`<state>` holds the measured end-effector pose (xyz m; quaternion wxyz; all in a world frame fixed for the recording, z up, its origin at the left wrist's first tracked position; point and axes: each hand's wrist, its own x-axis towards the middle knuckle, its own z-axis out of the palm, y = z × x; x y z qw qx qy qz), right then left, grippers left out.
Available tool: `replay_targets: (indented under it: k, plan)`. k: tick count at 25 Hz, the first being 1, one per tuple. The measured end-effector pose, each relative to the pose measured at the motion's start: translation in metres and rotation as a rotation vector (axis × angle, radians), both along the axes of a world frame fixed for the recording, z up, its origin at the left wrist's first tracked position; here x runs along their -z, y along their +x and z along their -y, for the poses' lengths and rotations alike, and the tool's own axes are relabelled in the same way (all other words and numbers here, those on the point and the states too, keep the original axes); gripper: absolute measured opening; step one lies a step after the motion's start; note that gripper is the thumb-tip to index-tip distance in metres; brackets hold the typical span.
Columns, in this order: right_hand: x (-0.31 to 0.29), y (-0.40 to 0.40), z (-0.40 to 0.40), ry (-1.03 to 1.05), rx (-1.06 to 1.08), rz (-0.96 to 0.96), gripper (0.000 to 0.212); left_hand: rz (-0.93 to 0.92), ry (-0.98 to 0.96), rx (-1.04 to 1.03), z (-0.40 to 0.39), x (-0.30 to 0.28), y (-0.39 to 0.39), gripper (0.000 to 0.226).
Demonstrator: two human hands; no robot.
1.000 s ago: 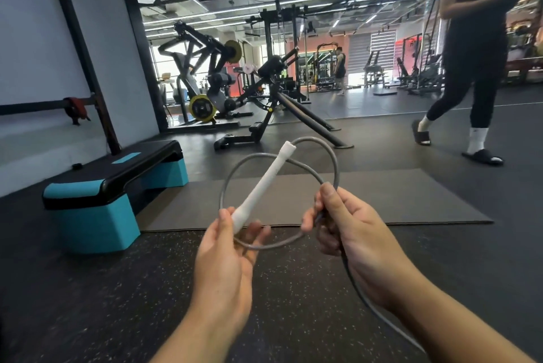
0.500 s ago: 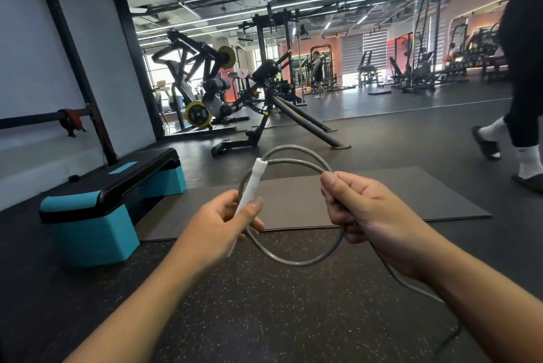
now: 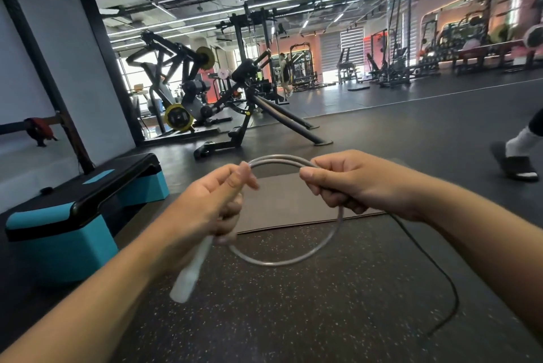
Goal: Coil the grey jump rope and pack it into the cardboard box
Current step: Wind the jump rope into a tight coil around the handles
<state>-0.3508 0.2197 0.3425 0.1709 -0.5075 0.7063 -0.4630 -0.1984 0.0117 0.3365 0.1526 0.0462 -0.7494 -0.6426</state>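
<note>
Head view: your left hand [image 3: 205, 204] and right hand [image 3: 355, 183], at nine and three o'clock, both clench the grey jump rope [image 3: 293, 260] loop.

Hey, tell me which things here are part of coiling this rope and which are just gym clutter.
In use: grey jump rope with white handle, left hand, right hand.

Just around: teal and black step platform, brown floor mat, black weight machine.

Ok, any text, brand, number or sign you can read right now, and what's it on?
None readable.
White rope handle: blurred, no print made out.
Step platform: teal patch on top, no lettering visible.
Yellow weight plate: any markings too small to read.
No cardboard box in view.
</note>
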Motion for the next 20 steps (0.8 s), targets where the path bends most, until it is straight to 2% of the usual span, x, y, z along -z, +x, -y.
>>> replay_targets:
  k: [3, 5, 8, 10, 13, 14, 17, 19, 20]
  plan:
    - [-0.005, -0.002, -0.001, 0.01, 0.009, -0.076, 0.036, -0.013, -0.132, -0.048, -0.001, -0.007, -0.003, 0.043]
    - [-0.003, -0.006, -0.008, -0.005, 0.07, -0.088, 0.037, -0.111, -0.058, -0.125, 0.0, -0.006, -0.004, 0.042]
    - [0.019, -0.026, -0.026, -0.067, 0.206, -0.001, 0.045, -0.302, 0.286, -0.228, 0.006, -0.007, -0.002, 0.04]
    - [0.046, -0.035, -0.029, -0.139, 0.264, 0.085, 0.042, -0.457, 0.56, -0.293, 0.006, -0.009, -0.005, 0.041]
    - [0.085, -0.022, -0.01, -0.228, 0.149, 0.29, 0.025, -0.61, 0.848, -0.435, -0.013, -0.007, -0.022, 0.042]
    - [0.092, -0.012, 0.001, -0.241, 0.076, 0.363, 0.017, -0.622, 0.911, -0.478, -0.021, -0.004, -0.031, 0.042]
    - [0.099, 0.017, 0.034, -0.28, -0.079, 0.46, 0.033, -0.594, 1.032, -0.609, -0.041, 0.006, -0.052, 0.039]
    - [0.097, 0.03, 0.052, -0.391, -0.075, 0.503, 0.03, -0.515, 0.997, -0.706, -0.05, 0.009, -0.058, 0.039]
    - [0.094, 0.034, 0.057, -0.444, -0.056, 0.532, 0.031, -0.439, 0.909, -0.732, -0.052, 0.011, -0.059, 0.042]
